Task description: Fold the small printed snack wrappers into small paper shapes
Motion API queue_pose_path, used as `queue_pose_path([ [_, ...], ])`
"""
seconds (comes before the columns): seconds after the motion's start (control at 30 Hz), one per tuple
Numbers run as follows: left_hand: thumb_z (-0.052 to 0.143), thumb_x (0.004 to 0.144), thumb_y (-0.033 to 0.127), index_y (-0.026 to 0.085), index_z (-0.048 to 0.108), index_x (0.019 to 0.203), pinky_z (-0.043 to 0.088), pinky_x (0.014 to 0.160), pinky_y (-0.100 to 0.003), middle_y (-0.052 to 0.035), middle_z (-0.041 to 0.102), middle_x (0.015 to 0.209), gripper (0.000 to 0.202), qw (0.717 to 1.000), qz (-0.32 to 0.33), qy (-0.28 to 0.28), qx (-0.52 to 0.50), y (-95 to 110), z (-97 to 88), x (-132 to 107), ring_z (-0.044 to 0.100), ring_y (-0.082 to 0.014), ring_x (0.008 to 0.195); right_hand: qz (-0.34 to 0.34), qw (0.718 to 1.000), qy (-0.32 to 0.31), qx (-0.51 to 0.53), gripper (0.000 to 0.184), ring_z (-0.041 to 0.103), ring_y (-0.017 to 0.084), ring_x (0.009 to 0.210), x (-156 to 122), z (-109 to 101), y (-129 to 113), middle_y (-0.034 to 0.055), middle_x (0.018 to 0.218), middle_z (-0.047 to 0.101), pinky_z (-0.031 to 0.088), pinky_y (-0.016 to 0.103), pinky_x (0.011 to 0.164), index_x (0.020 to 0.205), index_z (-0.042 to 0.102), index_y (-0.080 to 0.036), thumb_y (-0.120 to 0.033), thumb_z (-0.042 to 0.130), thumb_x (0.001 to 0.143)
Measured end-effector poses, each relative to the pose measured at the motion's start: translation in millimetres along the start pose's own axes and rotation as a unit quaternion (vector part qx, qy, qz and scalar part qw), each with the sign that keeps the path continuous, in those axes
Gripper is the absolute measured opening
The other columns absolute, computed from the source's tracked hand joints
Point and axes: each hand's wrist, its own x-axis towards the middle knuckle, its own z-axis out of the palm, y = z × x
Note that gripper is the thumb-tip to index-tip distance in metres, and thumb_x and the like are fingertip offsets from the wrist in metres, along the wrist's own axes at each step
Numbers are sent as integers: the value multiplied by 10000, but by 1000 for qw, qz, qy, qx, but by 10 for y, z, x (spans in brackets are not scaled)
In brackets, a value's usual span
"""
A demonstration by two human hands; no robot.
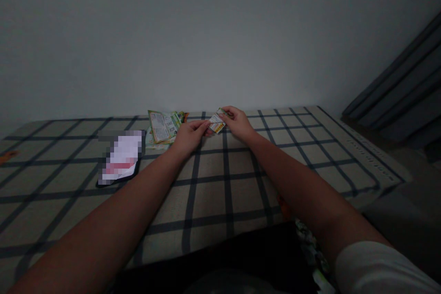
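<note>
Head view: the left hand [190, 138] and right hand [239, 124] are closed on a small printed piece [217, 122], located between their fingertips. In the dim light, its material appears to be paper or thin film. Below the grip: checked cloth [241, 202]. Left of the grip, just beside the left hand: overlapping printed sheets [163, 127]. Farther left, nearer the wearer: a phone [122, 158], screen lit.
</note>
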Motion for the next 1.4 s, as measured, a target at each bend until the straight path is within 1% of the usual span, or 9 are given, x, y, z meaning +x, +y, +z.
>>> queue_pose_path([
  [0.17, 732, 796, 652, 133, 801, 1101, 560, 787, -320, -88, 796, 879, 606, 997, -25, -24, -63, 11, 32, 0, 703, -201, 771, -2, 1000, 17, 4, 243, 706, 201, 913, 0, -7, -28, 57, 978, 742, 571, 361, 885, 992, 668, -199, -386, 717, 845],
  [0.33, 738, 770, 614, 136, 795, 1037, 569, 757, -317, -98, 786, 936, 550, 990, -65, 1, -124, 37, 39, 1, 699, -199, 805, 15, 999, 37, -8, 245, 694, 194, 913, -2, -10, -100, 44, 960, 730, 572, 336, 848, 981, 657, -211, -426, 699, 870],
  [0.47, 746, 758, 594, 148, 812, 968, 545, 721, -305, -87, 785, 906, 497, 994, -64, 24, -90, 65, 10, -3, 671, -187, 744, 15, 999, 44, -15, 262, 685, 191, 914, -11, -10, -132, 37, 950, 724, 568, 334, 852, 981, 655, -217, -453, 695, 874],
  [0.6, 772, 748, 606, 153, 835, 1001, 485, 662, -282, -64, 770, 784, 523, 998, -38, 40, -12, 79, -7, -18, 642, -189, 699, 19, 999, 32, -19, 280, 685, 202, 929, -16, -8, -134, 45, 968, 720, 569, 343, 851, 985, 660, -221, -468, 703, 861],
  [0.77, 772, 752, 581, 156, 842, 982, 472, 685, -287, -60, 773, 778, 488, 999, -15, 35, 0, 77, -29, -15, 644, -193, 712, 26, 999, 25, 7, 272, 693, 201, 938, -16, -1, -126, 48, 978, 725, 573, 357, 882, 982, 661, -215, -446, 716, 851],
  [0.97, 725, 718, 424, 174, 755, 720, 438, 613, -272, -16, 678, 634, 251, 998, -36, 44, -10, 90, -31, -4, 579, -161, 612, 27, 1000, 11, -2, 265, 707, 203, 955, -39, 24, -120, 54, 1016, 746, 580, 370, 900, 1008, 692, -212, -423, 734, 853],
  [1.1, 715, 682, 422, 194, 672, 694, 452, 578, -269, 6, 636, 619, 232, 988, -83, 4, -132, 54, 19, -8, 568, -147, 564, 6, 999, -2, -48, 235, 710, 209, 939, -57, 29, -141, 63, 1013, 755, 573, 372, 884, 1006, 719, -203, -384, 732, 856],
  [1.27, 758, 727, 524, 180, 729, 737, 369, 518, -261, -1, 614, 573, 345, 997, -64, -12, -33, 92, 23, -52, 499, -130, 511, 8, 998, -21, -62, 261, 706, 205, 913, -53, 16, -145, 58, 992, 765, 574, 363, 870, 1000, 745, -193, -405, 750, 846],
  [1.4, 763, 718, 514, 179, 725, 689, 369, 521, -266, -12, 617, 567, 339, 997, -65, -25, -33, 136, -1, -58, 503, -131, 514, 23, 999, -26, -37, 247, 713, 203, 921, -44, 16, -124, 65, 1026, 774, 583, 364, 873, 1014, 762, -195, -372, 754, 840],
])
